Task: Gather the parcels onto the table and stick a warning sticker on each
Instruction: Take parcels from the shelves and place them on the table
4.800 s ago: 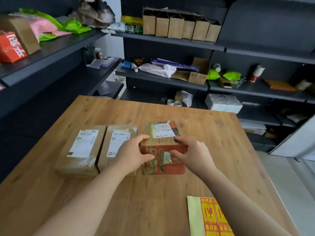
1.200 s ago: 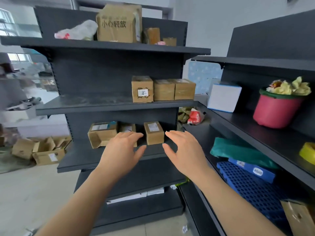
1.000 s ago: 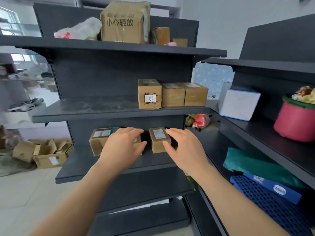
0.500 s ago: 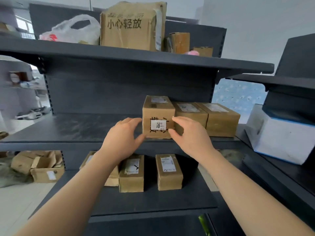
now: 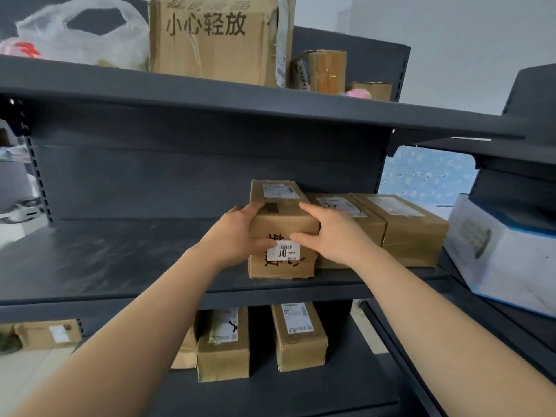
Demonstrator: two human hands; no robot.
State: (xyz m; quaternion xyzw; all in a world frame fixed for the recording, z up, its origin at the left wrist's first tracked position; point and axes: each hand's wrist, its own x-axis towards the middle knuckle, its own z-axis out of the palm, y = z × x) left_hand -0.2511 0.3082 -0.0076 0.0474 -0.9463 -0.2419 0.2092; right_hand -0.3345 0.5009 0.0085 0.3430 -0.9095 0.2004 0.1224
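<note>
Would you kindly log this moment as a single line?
left hand: grips cardboard parcel | right hand: grips same parcel | parcel: on middle shelf

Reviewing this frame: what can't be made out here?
Head view:
- Gripped parcel: front print partly covered by its barcode sticker, left hand and right hand.
- Lower-shelf parcel: mostly behind the left forearm.
- Blue-and-white box: cut by the right edge.
- Shipping labels: text too small.

The shelves (image 5: 120, 257) are dark grey. The front box (image 5: 282, 227) at the middle shelf's edge is brown with black writing and a white label (image 5: 283, 250) with black stripes. The big box (image 5: 210, 40) on the top shelf is brown with black letters. The bag (image 5: 84, 37) beside it is white with red. The side box (image 5: 496, 251) is white with blue edges. The wall panel (image 5: 427, 176) is light blue with white spots.
</note>
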